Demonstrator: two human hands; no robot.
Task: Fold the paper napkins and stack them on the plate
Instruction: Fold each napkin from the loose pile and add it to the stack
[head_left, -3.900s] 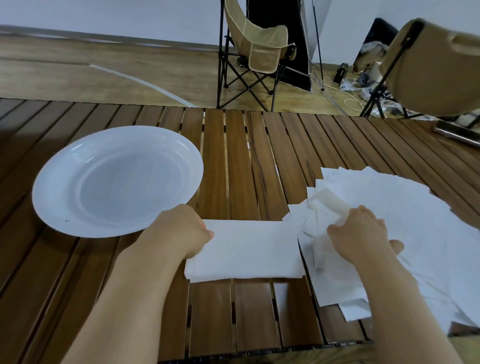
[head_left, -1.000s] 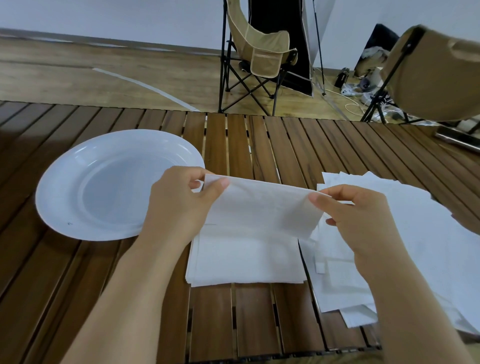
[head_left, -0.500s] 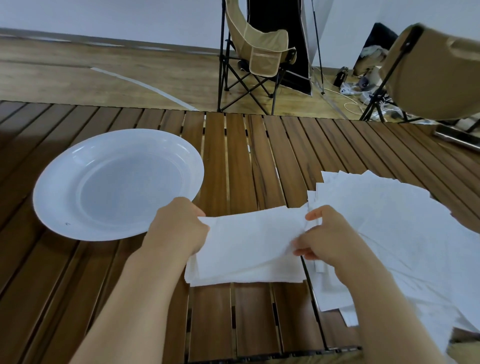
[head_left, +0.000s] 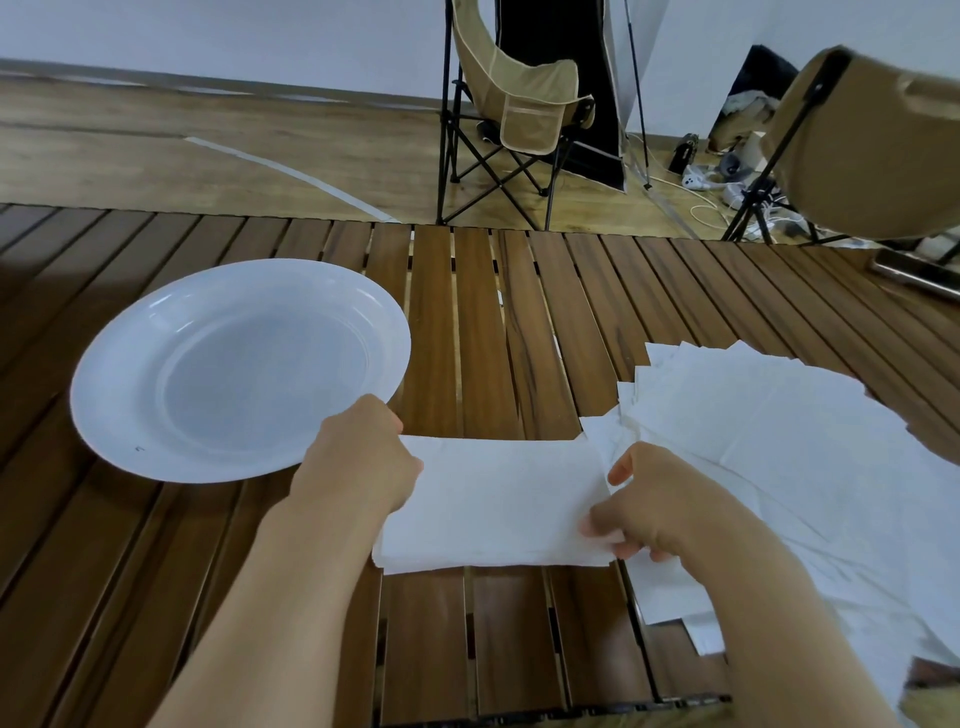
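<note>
Both hands are working one folded napkin (head_left: 498, 499) lying flat on the table (head_left: 478, 322). The left hand (head_left: 358, 457) is gripping its left edge with fingers curled down over the paper, though the fingertips themselves are hidden under the hand. The right hand (head_left: 654, 504) is pinching the right edge, thumb on top near the far corner and fingers tucked beneath the near corner. The napkin is sitting as a wide rectangle between the two hands, its layered edges showing along the near side, so the fold is looking made and the hands are likely squaring or pressing it.

Just left of the left hand, the plate (head_left: 239, 369) is holding nothing yet; its rim is lying just behind that hand's knuckles. On the right, a fanned pile (head_left: 779, 447) of loose sheets is spreading from beside the right hand toward the table's near right corner, its nearest sheets touching or slipping under the folded napkin's right end.

Judging by this, the task is barely under way: one napkin is close to finished but not yet stacked, and the many sheets in the pile are waiting to be folded and moved across.
</note>
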